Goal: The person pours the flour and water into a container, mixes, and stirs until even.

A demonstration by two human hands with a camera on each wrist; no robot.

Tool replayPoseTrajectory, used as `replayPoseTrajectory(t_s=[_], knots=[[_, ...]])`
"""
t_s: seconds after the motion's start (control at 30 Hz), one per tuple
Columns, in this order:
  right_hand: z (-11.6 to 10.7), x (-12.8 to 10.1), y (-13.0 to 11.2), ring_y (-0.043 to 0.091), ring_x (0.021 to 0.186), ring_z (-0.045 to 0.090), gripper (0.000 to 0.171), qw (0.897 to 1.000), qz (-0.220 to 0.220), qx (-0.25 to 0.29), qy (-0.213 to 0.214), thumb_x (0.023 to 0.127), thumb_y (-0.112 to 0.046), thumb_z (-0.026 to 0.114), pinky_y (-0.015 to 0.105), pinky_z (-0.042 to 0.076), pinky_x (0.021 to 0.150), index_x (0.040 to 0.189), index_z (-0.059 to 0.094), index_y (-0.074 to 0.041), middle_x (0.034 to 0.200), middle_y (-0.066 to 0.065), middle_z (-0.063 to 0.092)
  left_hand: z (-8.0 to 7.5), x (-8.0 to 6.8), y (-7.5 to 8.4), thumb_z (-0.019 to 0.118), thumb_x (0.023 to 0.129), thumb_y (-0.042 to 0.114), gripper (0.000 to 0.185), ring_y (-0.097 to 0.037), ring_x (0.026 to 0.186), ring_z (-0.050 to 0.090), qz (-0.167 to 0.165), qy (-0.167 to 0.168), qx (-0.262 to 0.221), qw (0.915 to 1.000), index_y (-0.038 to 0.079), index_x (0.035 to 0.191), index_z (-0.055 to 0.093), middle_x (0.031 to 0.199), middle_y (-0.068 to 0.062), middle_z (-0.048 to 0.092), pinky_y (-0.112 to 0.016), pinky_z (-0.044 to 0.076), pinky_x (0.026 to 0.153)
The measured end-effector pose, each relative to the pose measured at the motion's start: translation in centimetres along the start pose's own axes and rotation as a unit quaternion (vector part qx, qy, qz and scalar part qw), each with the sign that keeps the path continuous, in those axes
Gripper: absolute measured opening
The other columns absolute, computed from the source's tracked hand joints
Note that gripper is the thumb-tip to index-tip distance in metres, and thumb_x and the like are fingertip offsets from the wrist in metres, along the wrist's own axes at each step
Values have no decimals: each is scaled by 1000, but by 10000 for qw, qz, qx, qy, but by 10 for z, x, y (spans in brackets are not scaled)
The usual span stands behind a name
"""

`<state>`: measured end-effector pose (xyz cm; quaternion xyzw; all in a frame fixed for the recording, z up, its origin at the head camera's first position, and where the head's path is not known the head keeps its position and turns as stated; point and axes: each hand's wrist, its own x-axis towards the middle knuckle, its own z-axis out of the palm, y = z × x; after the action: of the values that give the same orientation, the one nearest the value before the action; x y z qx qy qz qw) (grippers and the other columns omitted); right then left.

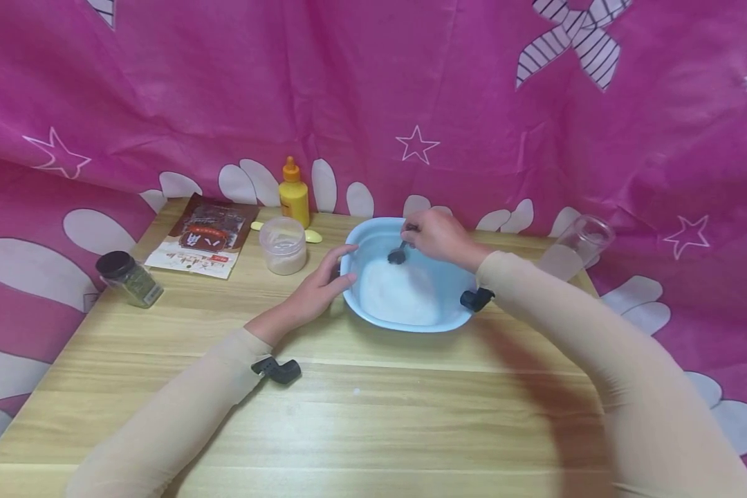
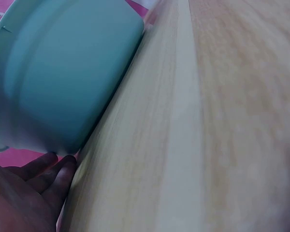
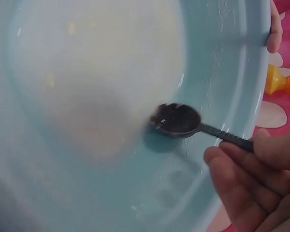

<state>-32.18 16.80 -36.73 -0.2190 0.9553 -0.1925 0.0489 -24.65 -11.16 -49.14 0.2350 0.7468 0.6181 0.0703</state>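
A light blue bowl (image 1: 362, 243) with white powder (image 1: 398, 294) in it stands on the wooden table (image 1: 373, 415). My right hand (image 1: 438, 238) pinches the handle of a small black spoon (image 1: 398, 254) over the bowl's far side. In the right wrist view the spoon (image 3: 179, 119) hovers just beside the powder (image 3: 101, 72), its bowl looking empty. My left hand (image 1: 320, 287) rests against the bowl's left rim, thumb on the edge. The left wrist view shows the bowl's outer wall (image 2: 72, 72) and my fingers (image 2: 36, 181) beside it.
To the left stand a clear lidded tub (image 1: 283, 244), a yellow squeeze bottle (image 1: 294, 194), a brown packet (image 1: 202, 235) and a dark-capped spice jar (image 1: 129, 278). A clear glass (image 1: 575, 245) lies tipped at the table's right edge. Pink cloth (image 1: 373, 90) hangs behind.
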Motion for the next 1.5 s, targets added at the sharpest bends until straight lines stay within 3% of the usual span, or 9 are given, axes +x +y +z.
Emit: replayPoseTrajectory(t_s=[0.3,0.47,0.53,0.7,0.83,0.97,1.2,1.37,1.5], knots=[[-15,-9,3,29,96,64,12,9984,208,-512,-149,106,-13,74,41,60,82,108,83,-4,105,10,74,-2,-2,1,58,117,26,58,-43,160,42,-13,13,19,10000,21,170,35,178,-18,34,-59,41,127],[-21,-13,-1,27,91,62,13,9940,311,-769,-711,105,-13,74,39,57,76,98,82,-5,102,10,63,-3,-1,1,57,117,26,58,-43,160,41,-7,11,32,10000,21,170,35,178,-19,34,-59,41,127],[-22,-14,-2,25,86,66,14,9902,270,-826,-1091,105,-13,73,37,59,75,100,82,-5,97,9,66,-3,-1,2,57,117,26,58,-43,160,41,-20,3,48,10000,21,170,35,178,-18,34,-59,41,127],[-18,-14,-4,24,78,80,16,9753,289,-28,-2190,107,-10,70,34,68,77,109,81,2,81,10,77,-2,0,2,58,117,25,58,-44,160,41,-7,18,55,10000,21,170,35,178,-18,33,-59,41,127],[-8,-16,-5,27,81,82,17,9579,487,927,-2672,106,-8,71,36,70,79,110,79,6,84,12,79,-1,-1,1,57,117,24,59,-44,159,42,-2,-11,18,10000,19,171,34,178,-19,32,-60,42,126],[4,-16,-8,25,84,83,19,9533,456,1567,-2540,106,-11,74,36,70,81,112,79,6,87,12,81,1,-4,1,57,117,24,59,-45,158,43,-32,-33,-6,10000,18,171,33,177,-22,34,-60,43,125],[15,-10,-14,33,95,83,21,9508,353,2481,-1821,107,-10,75,38,70,85,117,77,8,96,14,82,0,-4,2,56,117,25,59,-44,158,44,23,-14,-11,10000,18,171,34,175,-24,38,-60,42,126],[18,-6,-14,40,104,81,22,9611,359,2479,-1168,108,-11,75,36,70,85,120,78,6,100,12,82,1,-2,1,56,117,24,59,-43,158,44,48,-48,-24,10000,17,171,33,174,-23,38,-59,43,126],[15,-7,-14,38,106,81,17,9749,428,2065,-715,109,-15,74,35,69,85,119,80,-1,103,10,82,1,-1,2,56,117,24,59,-42,159,43,89,-49,-50,9999,16,171,33,175,-22,36,-59,43,126]])
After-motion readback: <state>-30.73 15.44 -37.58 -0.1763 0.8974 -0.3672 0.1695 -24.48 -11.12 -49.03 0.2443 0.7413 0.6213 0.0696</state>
